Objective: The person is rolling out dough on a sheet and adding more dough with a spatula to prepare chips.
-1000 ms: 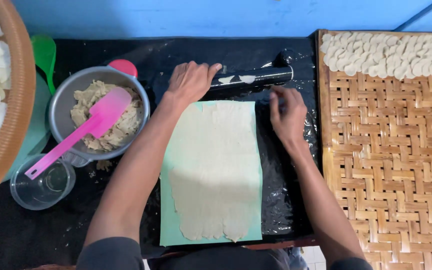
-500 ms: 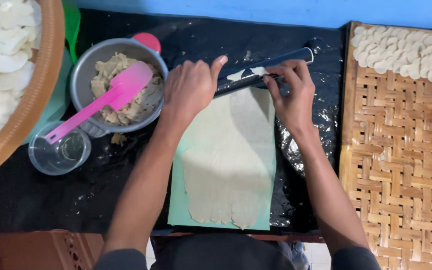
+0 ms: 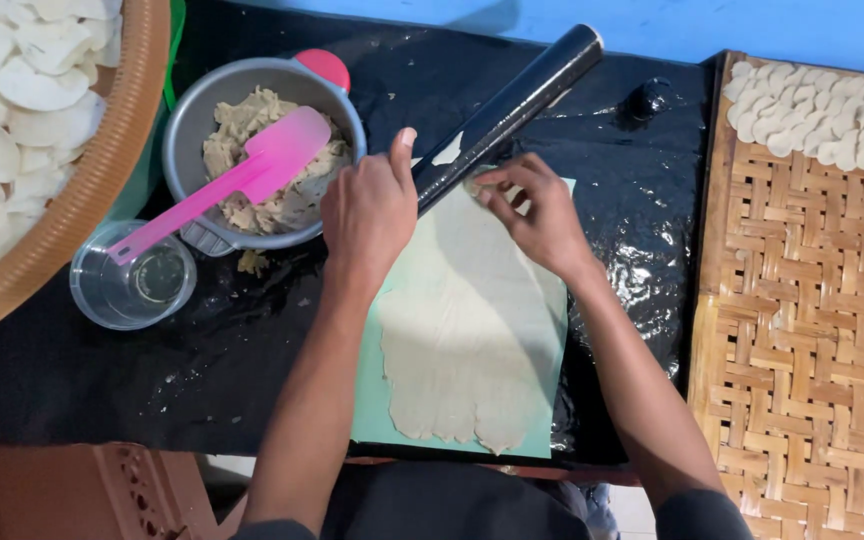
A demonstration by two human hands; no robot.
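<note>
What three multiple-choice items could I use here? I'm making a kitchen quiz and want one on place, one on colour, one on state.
1. Where does the spatula rest?
A. In the metal bowl of paste
B. On the woven tray
C. In the clear cup

2. What colour is the mat under the dough sheet?
A. Red
B. Pale green
C. Yellow

3. How is the dough sheet?
A. Balled up
B. Rolled flat
C. Cut into cubes

Answers: 1 A, its pink blade lies on the paste. 2 B, green shows around the dough's edges. 3 B, it lies thin and flat below the left hand, right hand and black roller.
</note>
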